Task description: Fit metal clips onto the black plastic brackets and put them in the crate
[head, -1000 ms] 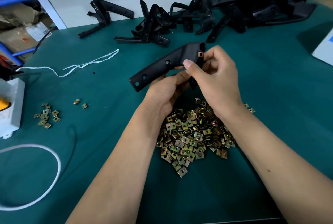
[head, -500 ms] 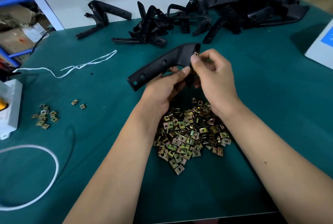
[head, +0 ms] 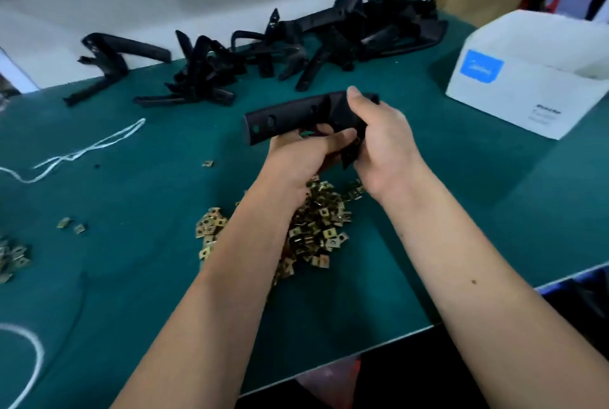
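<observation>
A black plastic bracket (head: 290, 118) is held above the green table, its long arm pointing left. My left hand (head: 303, 158) grips it from below, fingers curled around its lower part. My right hand (head: 382, 141) grips its right end, thumb over the top edge. A clip on the bracket is not visible now. Under my wrists lies a heap of brass-coloured metal clips (head: 316, 230). A pile of more black brackets (head: 329, 43) lies along the table's far edge.
A white cardboard box (head: 534, 72) stands at the right. White cord (head: 89, 148) and a white loop (head: 29, 362) lie at the left, with small groups of stray clips (head: 13, 257). The table's front edge (head: 395, 339) runs at lower right, a dark blue-rimmed container (head: 580, 290) beyond it.
The view has swung right, bringing the white box in. My right hand went from pinching a clip at the bracket's end to gripping that end; the bracket has turned flatter.
</observation>
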Demonstrator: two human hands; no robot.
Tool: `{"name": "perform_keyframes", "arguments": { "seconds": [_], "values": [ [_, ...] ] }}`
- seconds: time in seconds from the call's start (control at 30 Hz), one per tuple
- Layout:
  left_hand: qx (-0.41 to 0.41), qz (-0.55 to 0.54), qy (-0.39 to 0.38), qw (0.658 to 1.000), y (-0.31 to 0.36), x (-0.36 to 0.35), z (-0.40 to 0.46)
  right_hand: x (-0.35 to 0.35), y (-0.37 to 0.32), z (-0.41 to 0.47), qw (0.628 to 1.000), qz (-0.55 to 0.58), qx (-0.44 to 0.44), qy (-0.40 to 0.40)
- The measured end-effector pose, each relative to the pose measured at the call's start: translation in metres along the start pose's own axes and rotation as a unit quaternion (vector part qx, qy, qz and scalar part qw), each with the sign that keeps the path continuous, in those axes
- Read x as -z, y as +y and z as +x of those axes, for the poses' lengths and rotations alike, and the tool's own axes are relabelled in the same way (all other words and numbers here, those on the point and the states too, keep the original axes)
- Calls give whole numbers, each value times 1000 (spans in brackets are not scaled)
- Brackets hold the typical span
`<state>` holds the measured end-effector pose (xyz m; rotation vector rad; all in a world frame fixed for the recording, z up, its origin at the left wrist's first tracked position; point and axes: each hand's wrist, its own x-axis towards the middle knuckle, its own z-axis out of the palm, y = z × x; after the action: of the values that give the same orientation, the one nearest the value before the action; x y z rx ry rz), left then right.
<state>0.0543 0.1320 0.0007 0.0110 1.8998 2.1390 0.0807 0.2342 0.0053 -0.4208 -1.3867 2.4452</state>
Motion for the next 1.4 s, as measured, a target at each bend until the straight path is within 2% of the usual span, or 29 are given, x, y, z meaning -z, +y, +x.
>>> {"name": "perform_keyframes", "arguments": {
  "seconds": [0.1, 0.2, 0.27, 0.33, 0.43, 0.53, 0.6, 0.7, 0.77, 0.83, 0.9, 0.97, 1.03, 1.27, 1.4],
  "values": [
    [-38, 36, -77, 996, 3, -65, -16, 49, -30, -12, 993, 47, 66, 87],
    [-16, 4, -200, 980, 2, -129, -37, 129, -67, -33, 976, 73, 142, 147],
    [-19, -16, -244, 969, -1, -173, -55, 189, -92, -60, 959, 82, 182, 199],
    [-24, -16, -284, 958, -10, -218, -76, 250, -109, -91, 938, 64, 206, 272],
    [-16, 66, -371, 926, -40, -287, -108, 333, -118, -138, 905, 20, 199, 375],
    [5, 188, -420, 888, -83, -337, -139, 401, -106, -174, 866, -13, 160, 474],
    [20, 254, -433, 865, -123, -356, -151, 439, -86, -190, 841, -41, 100, 530],
    [65, 335, -445, 828, -186, -358, -157, 485, -42, -202, 814, -161, -44, 556],
    [107, 366, -438, 814, -219, -349, -154, 507, -17, -207, 762, -300, -177, 545],
    [131, 382, -429, 808, -238, -338, -146, 513, -8, -211, 721, -387, -237, 523],
    [133, 396, -419, 806, -244, -331, -137, 514, -8, -210, 716, -395, -239, 524],
    [100, 417, -404, 808, -241, -332, -132, 514, -13, -208, 701, -399, -229, 544],
    [27, 438, -392, 809, -230, -339, -133, 507, -22, -204, 691, -409, -204, 560],
    [-219, 281, -386, 851, -146, -378, -147, 437, -91, -161, 677, -491, -5, 549],
    [-288, 192, -321, 882, -88, -366, -122, 369, -129, -128, 668, -553, 122, 484]
  ]
}}
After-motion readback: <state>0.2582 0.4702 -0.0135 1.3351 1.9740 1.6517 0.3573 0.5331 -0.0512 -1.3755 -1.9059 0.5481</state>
